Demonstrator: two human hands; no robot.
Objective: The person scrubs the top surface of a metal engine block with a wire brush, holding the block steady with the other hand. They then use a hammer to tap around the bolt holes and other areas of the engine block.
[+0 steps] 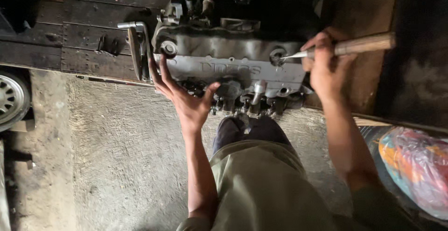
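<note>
Nearest the camera, the person's olive-green shirt and dark trousers (252, 133) fill the lower middle of the view, above a rough grey concrete floor (116, 142). At the lower right lies a crumpled, brightly coloured plastic bag (417, 165), and at the far left edge a light-coloured car wheel (9, 98) shows in part. Further out, the left hand (184, 95) is spread wide, fingers apart and clamped on nothing; its fingertips rest against the near left end of the grey cast-metal engine cover (233, 65), seemingly bracing it, close beside a round port (168, 48) at that corner. The right hand (326, 65) is closed around a wooden-handled tool with a pointed metal shaft (354, 45), and the tip of that shaft sits in or at a round hole (278, 55) near the right end of the cover. The cover itself sits on top of a dark, greasy engine that stands on the floor against dark wooden planks (88, 30); a bent metal bar (135, 49) leans just beside its left end. Judging from this, the work in hand appears to be picking or prying at something inside that right-hand hole while the other hand steadies the casting. The next move would likely call for a controlled lever or twist of the tip, kept seated in the hole so it does not slip across the metal. What lies inside the hole cannot be told.
</note>
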